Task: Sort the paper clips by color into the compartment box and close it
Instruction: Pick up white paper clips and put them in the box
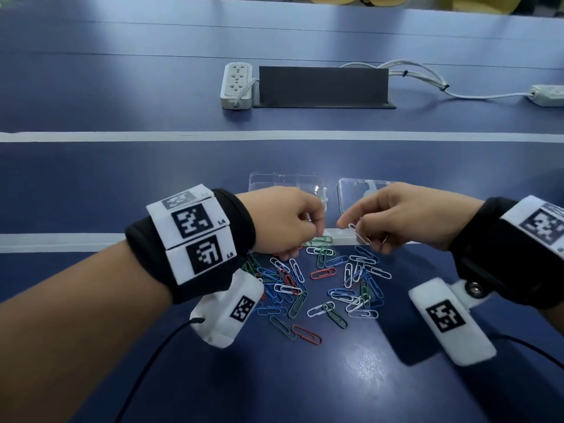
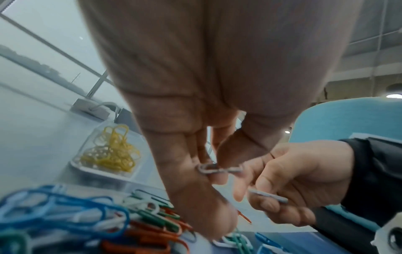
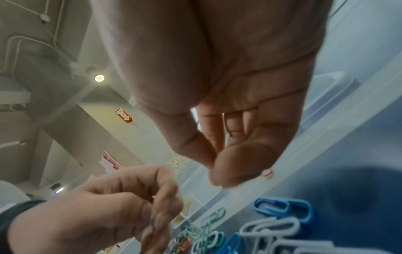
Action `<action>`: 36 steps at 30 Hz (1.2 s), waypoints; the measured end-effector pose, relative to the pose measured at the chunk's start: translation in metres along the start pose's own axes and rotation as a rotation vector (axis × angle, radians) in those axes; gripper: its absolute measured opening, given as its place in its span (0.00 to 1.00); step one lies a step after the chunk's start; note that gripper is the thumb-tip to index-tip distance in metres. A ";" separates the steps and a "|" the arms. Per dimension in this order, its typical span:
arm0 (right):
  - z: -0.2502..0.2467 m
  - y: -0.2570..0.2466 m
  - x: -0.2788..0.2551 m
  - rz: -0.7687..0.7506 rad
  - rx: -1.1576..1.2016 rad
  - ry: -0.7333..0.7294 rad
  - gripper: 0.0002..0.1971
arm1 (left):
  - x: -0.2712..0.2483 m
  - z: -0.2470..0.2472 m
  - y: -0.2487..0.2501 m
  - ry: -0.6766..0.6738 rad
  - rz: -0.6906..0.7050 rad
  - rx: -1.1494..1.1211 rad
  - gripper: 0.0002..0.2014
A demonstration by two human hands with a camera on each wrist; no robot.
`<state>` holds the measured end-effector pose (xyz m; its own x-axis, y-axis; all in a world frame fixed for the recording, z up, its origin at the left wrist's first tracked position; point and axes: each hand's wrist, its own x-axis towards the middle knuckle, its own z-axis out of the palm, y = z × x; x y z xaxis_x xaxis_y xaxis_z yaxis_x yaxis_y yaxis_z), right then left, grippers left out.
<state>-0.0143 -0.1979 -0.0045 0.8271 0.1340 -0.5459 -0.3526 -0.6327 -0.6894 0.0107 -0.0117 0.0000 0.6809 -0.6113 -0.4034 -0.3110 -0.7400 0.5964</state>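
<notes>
While both of my hands hover over the far edge of the paper clips (image 1: 317, 285), I am working at separating white ones. My right hand (image 1: 406, 218) has its fingers curled, pinching a white clip (image 1: 360, 235) that dangles toward the pile; the left wrist view shows a second white clip (image 2: 267, 195) in those same fingers. My left hand (image 1: 283, 221) is curled too, thumb and forefinger nipping a linked pair of clips (image 2: 219, 169) (I judge they are tangled, hence two hands). The compartment box (image 1: 287, 181) lies open at twelve o'clock from the pile, just beyond my knuckles, its lid (image 1: 354, 193) beside it at one o'clock. Yellow clips (image 2: 110, 151) already sit in one compartment. Blue, green, red and white remain loose, so sorting looks early.
</notes>
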 end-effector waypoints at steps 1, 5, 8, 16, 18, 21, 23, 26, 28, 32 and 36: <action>0.000 0.000 -0.001 0.006 0.007 -0.002 0.13 | 0.001 0.001 0.000 -0.009 -0.014 -0.046 0.08; 0.002 -0.002 -0.004 0.019 0.000 0.078 0.11 | 0.005 0.002 0.004 -0.051 -0.050 -0.145 0.03; 0.003 -0.001 -0.009 -0.109 -0.437 0.175 0.07 | 0.007 0.004 0.005 0.060 -0.008 0.111 0.05; 0.016 0.004 -0.009 -0.179 -0.771 0.170 0.04 | 0.012 0.009 0.009 0.098 0.085 0.471 0.06; 0.012 0.004 -0.011 -0.158 -0.719 0.146 0.05 | 0.012 0.011 0.012 0.094 0.091 0.493 0.07; 0.003 0.008 -0.010 -0.087 -0.422 0.095 0.06 | 0.011 0.011 0.013 0.091 0.089 0.492 0.08; -0.001 0.014 -0.011 -0.044 -0.135 0.049 0.05 | 0.010 0.011 0.012 0.093 0.096 0.471 0.06; -0.003 0.021 -0.016 -0.015 0.044 -0.003 0.01 | 0.008 0.008 0.009 0.089 0.069 0.382 0.08; -0.004 0.027 -0.018 -0.017 -0.023 0.001 0.06 | 0.007 0.004 0.008 0.080 0.038 0.322 0.10; -0.001 0.027 -0.025 -0.073 -0.455 0.130 0.09 | 0.005 0.000 0.007 0.063 0.032 0.226 0.08; 0.015 0.020 -0.033 -0.168 -0.693 0.194 0.04 | 0.006 0.001 0.006 0.018 0.051 0.124 0.04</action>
<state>-0.0552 -0.2037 -0.0071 0.9306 0.1753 -0.3215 0.0904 -0.9608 -0.2622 0.0120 -0.0200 0.0002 0.6738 -0.6445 -0.3614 -0.4244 -0.7380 0.5247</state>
